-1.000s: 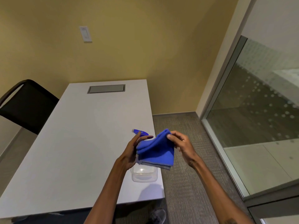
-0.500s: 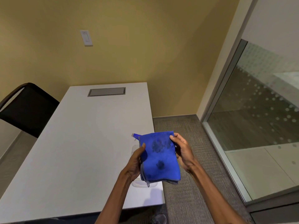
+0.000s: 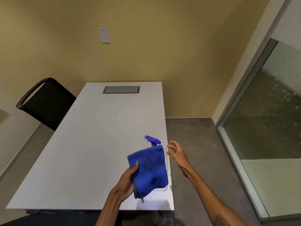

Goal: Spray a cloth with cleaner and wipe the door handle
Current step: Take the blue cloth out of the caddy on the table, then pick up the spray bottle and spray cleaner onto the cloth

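Observation:
My left hand (image 3: 126, 183) holds a folded blue cloth (image 3: 149, 168) with darker wet patches, over the near right part of the white table (image 3: 84, 152). Behind the cloth, the blue trigger head of a spray bottle (image 3: 152, 140) shows; the clear bottle body is mostly hidden by the cloth. My right hand (image 3: 175, 150) hangs just right of the cloth's top edge, fingers apart, touching nothing. No door handle is in view.
A black chair (image 3: 47, 103) stands at the table's left. A grey cable hatch (image 3: 121, 89) sits in the table's far end. A glass partition (image 3: 268, 119) runs along the right, with grey carpet (image 3: 192, 144) between it and the table. A wall switch (image 3: 104, 35) hangs above.
My right hand has let go of the cloth and moved off to the right. The left hand now holds the cloth alone, and the spray head is uncovered.

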Motion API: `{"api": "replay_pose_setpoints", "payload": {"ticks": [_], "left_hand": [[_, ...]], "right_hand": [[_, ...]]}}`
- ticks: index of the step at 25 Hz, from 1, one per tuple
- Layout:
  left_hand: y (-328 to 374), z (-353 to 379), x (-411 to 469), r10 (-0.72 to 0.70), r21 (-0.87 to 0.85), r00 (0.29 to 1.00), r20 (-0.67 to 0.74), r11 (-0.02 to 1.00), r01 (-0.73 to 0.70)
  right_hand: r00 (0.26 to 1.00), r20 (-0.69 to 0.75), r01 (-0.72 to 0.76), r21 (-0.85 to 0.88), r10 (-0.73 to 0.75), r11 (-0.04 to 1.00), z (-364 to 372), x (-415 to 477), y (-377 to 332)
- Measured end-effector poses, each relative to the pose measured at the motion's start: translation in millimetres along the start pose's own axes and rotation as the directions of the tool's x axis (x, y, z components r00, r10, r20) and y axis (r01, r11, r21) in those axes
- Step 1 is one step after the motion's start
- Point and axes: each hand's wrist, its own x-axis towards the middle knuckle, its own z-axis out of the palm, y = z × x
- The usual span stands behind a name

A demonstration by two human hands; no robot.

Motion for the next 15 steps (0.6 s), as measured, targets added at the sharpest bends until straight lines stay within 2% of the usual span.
{"api": "replay_pose_setpoints", "payload": {"ticks": [2, 5, 10, 15], "left_hand": [[5, -14, -4, 0.000, -0.005, 0.999, -0.036, 1.000, 0.000], [18, -23, -8, 0.048, -0.016, 0.996, -0.076, 0.999, -0.050], [39, -38, -4, 0.095, -0.012, 0.979, -0.181, 0.995, -0.099], [55, -45, 7, 0.035, -0.056, 0.970, -0.239, 0.997, -0.050]], "right_hand": [[0.996, 0.089, 0.000, -0.127, 0.011, 0.992, 13, 14, 2], [0.988, 0.155, 0.003, -0.135, 0.019, 0.991, 30, 33, 1], [0.990, 0.119, -0.074, -0.046, 0.079, 0.996, 58, 52, 10], [0.998, 0.057, 0.036, -0.055, -0.033, 0.998, 68, 60, 8]]}}
